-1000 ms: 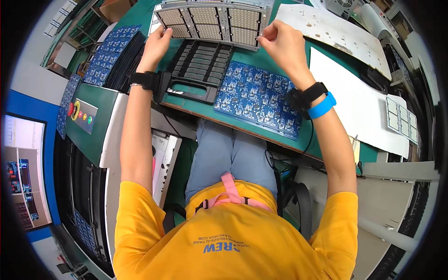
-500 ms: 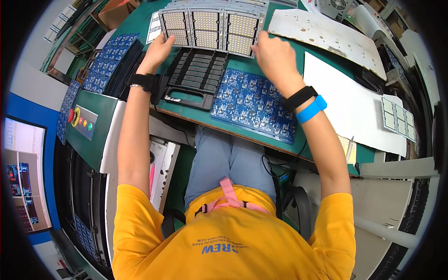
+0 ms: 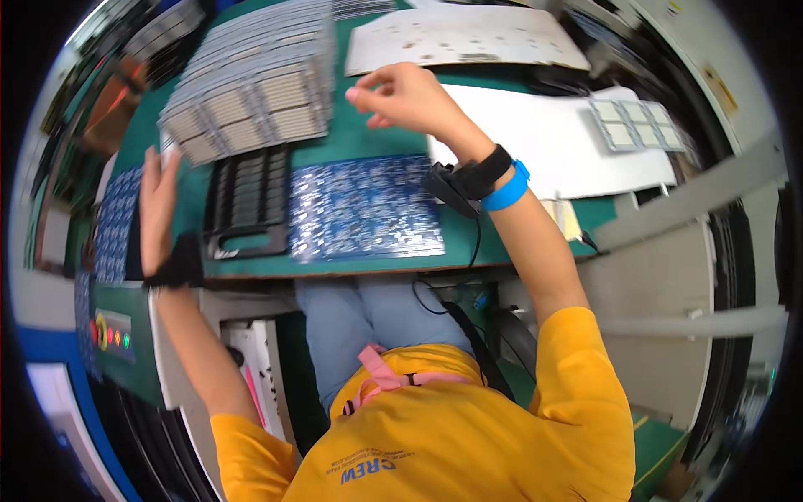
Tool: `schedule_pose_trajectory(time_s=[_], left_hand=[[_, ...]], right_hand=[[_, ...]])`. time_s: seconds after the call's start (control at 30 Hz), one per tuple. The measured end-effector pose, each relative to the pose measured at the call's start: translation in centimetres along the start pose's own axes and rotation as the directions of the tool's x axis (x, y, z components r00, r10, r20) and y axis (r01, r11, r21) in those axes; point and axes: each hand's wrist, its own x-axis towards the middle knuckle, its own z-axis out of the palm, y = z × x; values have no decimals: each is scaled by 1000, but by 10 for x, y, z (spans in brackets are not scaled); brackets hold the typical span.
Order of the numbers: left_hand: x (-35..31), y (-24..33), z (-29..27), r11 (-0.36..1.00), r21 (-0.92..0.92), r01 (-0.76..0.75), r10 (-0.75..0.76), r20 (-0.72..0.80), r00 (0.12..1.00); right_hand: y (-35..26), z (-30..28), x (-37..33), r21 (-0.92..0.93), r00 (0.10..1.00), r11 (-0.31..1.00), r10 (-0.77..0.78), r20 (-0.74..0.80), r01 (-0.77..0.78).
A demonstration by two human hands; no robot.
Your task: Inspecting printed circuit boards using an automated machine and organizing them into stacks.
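Note:
A tall stack of grey-framed light-coloured LED panels (image 3: 251, 92) stands at the back left of the green table. Beside its left corner is my left hand (image 3: 157, 197), fingers stretched out, close to a small white piece (image 3: 168, 149); whether they touch is blurred. My right hand (image 3: 406, 99) hovers to the right of the stack with thumb and fingers apart and nothing in them. In front of the stack lies a black slotted tray (image 3: 248, 201). A blue circuit board (image 3: 364, 209) lies right of that tray, near the table's front edge.
White sheets (image 3: 535, 159) and a stained white board (image 3: 468, 38) cover the table's right and back. One LED panel (image 3: 636, 125) lies on the right sheet. More blue boards (image 3: 115, 222) stand at the left, above a button panel (image 3: 115, 336). A cable hangs from my right wrist.
Both hands have let go of the LED panel, which now appears to be on the stack. My hands have moved apart, and the whole view has shifted.

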Motion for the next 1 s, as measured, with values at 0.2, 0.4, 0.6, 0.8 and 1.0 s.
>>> schedule_pose_trajectory(time_s=[0.2,0.4,0.6,0.8,1.0], left_hand=[[-99,96,7,964,-225,-140,152,36,988],[-137,101,22,920,-343,-188,276,227,934],[-166,94,28,908,-412,-81,229,323,918],[-187,93,34,861,-506,61,172,400,900],[-197,76,52,693,-685,224,54,359,932]], right_hand=[[110,-124,-47,919,629,155,687,-365,364],[170,-200,-106,501,273,106,733,-623,859],[67,-152,-120,414,-64,791,491,-869,451],[7,-83,-184,191,319,920,77,-945,343],[0,-58,-199,520,763,820,172,-623,240]])
